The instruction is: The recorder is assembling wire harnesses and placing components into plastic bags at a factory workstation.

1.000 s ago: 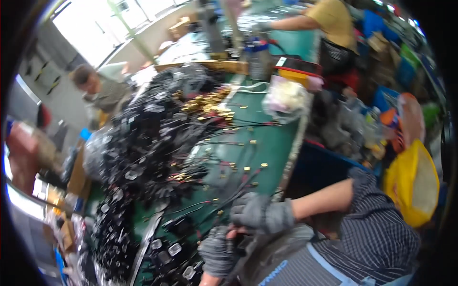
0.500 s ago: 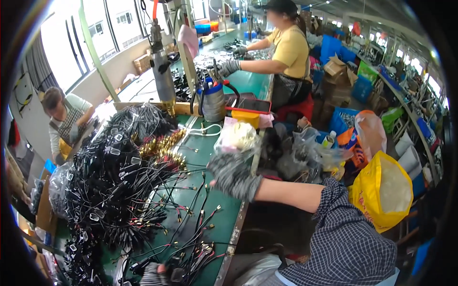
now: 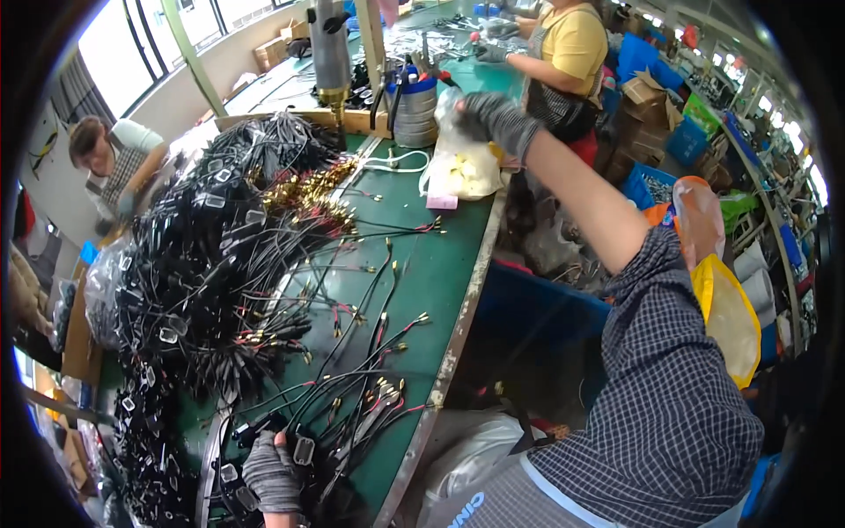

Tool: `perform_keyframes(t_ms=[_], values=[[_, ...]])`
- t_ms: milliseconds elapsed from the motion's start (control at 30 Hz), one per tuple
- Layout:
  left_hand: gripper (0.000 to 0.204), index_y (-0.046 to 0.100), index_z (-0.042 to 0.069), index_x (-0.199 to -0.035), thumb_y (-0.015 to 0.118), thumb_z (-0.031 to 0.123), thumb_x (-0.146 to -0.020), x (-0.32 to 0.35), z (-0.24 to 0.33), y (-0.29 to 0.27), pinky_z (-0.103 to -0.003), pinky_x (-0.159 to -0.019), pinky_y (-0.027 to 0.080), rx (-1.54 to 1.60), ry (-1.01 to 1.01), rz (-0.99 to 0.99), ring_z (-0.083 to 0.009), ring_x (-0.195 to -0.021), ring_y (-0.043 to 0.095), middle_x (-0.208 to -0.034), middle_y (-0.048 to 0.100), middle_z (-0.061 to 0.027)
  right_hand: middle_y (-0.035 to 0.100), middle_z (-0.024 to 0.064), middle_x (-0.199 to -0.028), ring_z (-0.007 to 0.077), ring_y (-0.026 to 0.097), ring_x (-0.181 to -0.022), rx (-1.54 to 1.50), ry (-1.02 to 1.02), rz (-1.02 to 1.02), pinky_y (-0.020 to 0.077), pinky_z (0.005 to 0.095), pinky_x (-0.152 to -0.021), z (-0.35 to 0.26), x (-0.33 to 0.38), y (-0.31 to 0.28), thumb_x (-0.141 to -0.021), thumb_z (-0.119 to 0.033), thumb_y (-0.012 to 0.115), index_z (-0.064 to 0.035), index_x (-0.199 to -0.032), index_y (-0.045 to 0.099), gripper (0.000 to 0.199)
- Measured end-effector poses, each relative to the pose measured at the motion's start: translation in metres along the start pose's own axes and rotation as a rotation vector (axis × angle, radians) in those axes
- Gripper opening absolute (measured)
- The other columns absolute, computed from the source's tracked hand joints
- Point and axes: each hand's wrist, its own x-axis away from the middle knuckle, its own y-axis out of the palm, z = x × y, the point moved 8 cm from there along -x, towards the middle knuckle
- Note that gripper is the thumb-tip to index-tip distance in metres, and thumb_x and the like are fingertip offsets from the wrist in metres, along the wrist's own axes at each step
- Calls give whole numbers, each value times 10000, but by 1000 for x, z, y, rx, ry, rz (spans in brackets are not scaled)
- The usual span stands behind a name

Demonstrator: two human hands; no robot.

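Observation:
My left hand (image 3: 271, 475), in a grey striped glove with bare fingertips, is closed at the near edge of the bench over black cables (image 3: 304, 400) with small black housings. A clear-windowed black housing (image 3: 304, 451) sits right beside its thumb. My right arm reaches far forward, and my gloved right hand (image 3: 497, 121) is closed on the gathered top of a clear plastic bag (image 3: 465, 169). Pale yellow pieces show through the bag. Loose cables with gold tips and red sleeves fan out between my hands. A large heap of black cables (image 3: 211, 255) rises on the left.
A grey and blue tool holder (image 3: 414, 114) stands behind the bag, beside a hanging metal tool (image 3: 330, 62). A pink block (image 3: 442, 202) lies by the bag. The green bench (image 3: 422, 282) ends in a worn edge on the right. Two people work farther off.
My right hand has moved forward and up, and has taken hold of the bag's top. My left hand has come farther into view with the cables. The whole view has shifted.

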Motion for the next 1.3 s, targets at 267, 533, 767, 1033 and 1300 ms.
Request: perform_keyframes(t_ms=[267,533,767,1033,1300], values=[[328,559,49,-920,577,352,-795,30,53,-56,-394,-639,456,-319,309,224,-318,-732,566,-851,576,-132,605,52,-744,165,582,-614,-756,351,167,509,310,-557,40,-11,-12,-756,-78,634,-72,-808,582,73],[256,570,56,-989,635,191,-782,56,153,-63,-384,-675,470,511,430,114,-312,-790,581,-892,598,-142,599,44,-740,149,577,-617,-789,310,191,505,293,-553,40,-15,-26,-766,-90,634,-52,-813,584,78],[316,540,40,-1075,620,159,-793,43,133,-31,-348,-748,472,1081,91,-32,-301,-869,587,-962,602,-146,574,38,-672,114,516,-527,-674,128,118,428,255,-475,-73,11,-25,-779,-161,613,-68,-784,585,97],[580,355,78,-1266,400,507,-879,4,137,4,-452,-901,433,2033,-376,-106,-306,-1027,520,-1180,483,-141,597,115,-971,104,585,-887,129,-860,-45,511,252,-769,-202,121,31,-851,-163,563,22,-1077,536,293],[713,335,78,-1299,594,486,-775,70,124,7,-433,-956,379,2525,-490,-355,-273,-1170,402,-1275,409,-96,559,128,-1072,126,554,-951,-246,-908,-397,489,283,-828,-178,173,149,-848,-148,566,16,-1144,494,346]])
